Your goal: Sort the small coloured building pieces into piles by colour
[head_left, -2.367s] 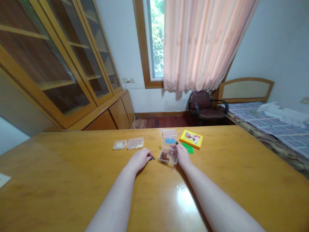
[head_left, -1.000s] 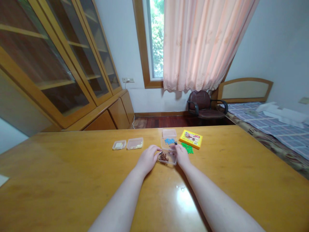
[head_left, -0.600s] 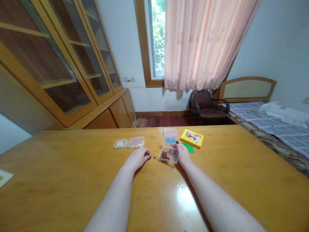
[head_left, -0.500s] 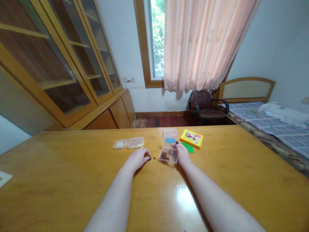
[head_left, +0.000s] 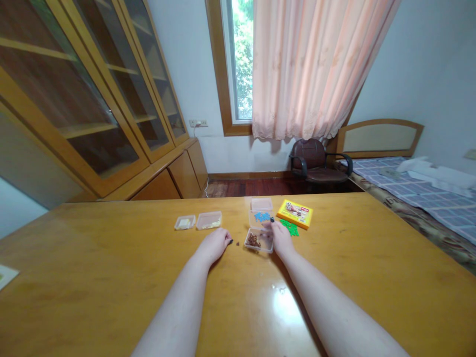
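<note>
My right hand (head_left: 281, 238) grips the right side of a small clear plastic box (head_left: 266, 245), thumb at its far edge. Several small brown pieces (head_left: 253, 240) are heaped in the left part of the box. To the left of it, one loose brown piece (head_left: 238, 244) lies on the table. My left hand (head_left: 216, 244) rests just left of that piece, fingers closed together with the dark-nailed thumb pointing at it. Whatever those fingers hold, if anything, is hidden.
Behind the box are blue pieces (head_left: 262, 216) in a clear container, green pieces (head_left: 290, 227) and a yellow box (head_left: 295, 213). Two clear trays (head_left: 199, 221) (head_left: 179, 226) with pale pieces stand left on the wooden table (head_left: 111, 277). Beyond are a chair (head_left: 314, 156) and a bed (head_left: 420, 173).
My left hand's fingers have drawn closer together and the hand has turned slightly. My right hand and the box with brown pieces stay in place.
</note>
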### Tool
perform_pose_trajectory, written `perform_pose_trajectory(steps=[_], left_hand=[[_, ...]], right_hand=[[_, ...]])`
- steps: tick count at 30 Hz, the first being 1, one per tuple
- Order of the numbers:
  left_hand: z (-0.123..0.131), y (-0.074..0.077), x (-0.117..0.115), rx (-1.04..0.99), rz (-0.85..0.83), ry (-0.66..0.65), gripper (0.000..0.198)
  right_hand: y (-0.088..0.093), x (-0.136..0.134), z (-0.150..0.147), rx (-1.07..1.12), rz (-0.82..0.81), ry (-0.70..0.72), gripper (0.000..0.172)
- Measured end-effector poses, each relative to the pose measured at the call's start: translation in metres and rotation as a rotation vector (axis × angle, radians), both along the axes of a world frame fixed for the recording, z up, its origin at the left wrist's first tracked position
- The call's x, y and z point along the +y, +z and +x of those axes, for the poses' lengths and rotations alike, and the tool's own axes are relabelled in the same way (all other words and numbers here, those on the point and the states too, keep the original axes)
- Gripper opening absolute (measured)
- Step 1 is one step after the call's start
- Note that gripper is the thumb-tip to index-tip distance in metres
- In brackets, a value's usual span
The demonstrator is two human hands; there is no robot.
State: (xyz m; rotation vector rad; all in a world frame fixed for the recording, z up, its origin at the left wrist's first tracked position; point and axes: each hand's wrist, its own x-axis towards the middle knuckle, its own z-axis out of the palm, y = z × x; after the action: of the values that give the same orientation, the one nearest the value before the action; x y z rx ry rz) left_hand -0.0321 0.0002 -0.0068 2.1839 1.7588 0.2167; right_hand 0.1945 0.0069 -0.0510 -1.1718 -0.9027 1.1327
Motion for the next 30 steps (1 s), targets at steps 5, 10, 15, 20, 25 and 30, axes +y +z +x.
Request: perform_pose_trajectory(steps=[5, 10, 15, 20, 25, 30], left_hand=[[0.003, 0.006, -0.002, 0.044, 0.023, -0.006, 0.016], [0.022, 0.011, -0.007, -0.079, 0.209, -0.102, 0.018], [0.041, 0.014, -0.012, -0.125, 0.244, -0.246, 0.023], [0.018, 0.017, -0.011, -0.077, 0.139, -0.182, 0.016], [0.003, 0.012, -0.011, -0.075, 0.008, -0.123, 0.017], [0.009, 0.008, -0.01, -0.079, -0.031, -0.117, 0.014]], right_hand=[[0.004, -0.002, 0.0, -0.014, -0.033, -0.007, 0.037], [0.004, -0.003, -0.001, -0.05, -0.026, 0.003, 0.036], [0.006, -0.005, -0.001, -0.052, -0.002, 0.001, 0.036], [0.006, -0.003, 0.0, -0.03, -0.003, -0.005, 0.039], [0.003, -0.002, 0.001, -0.005, -0.023, 0.002, 0.038], [0.002, -0.002, 0.002, -0.005, -0.002, 0.005, 0.034]])
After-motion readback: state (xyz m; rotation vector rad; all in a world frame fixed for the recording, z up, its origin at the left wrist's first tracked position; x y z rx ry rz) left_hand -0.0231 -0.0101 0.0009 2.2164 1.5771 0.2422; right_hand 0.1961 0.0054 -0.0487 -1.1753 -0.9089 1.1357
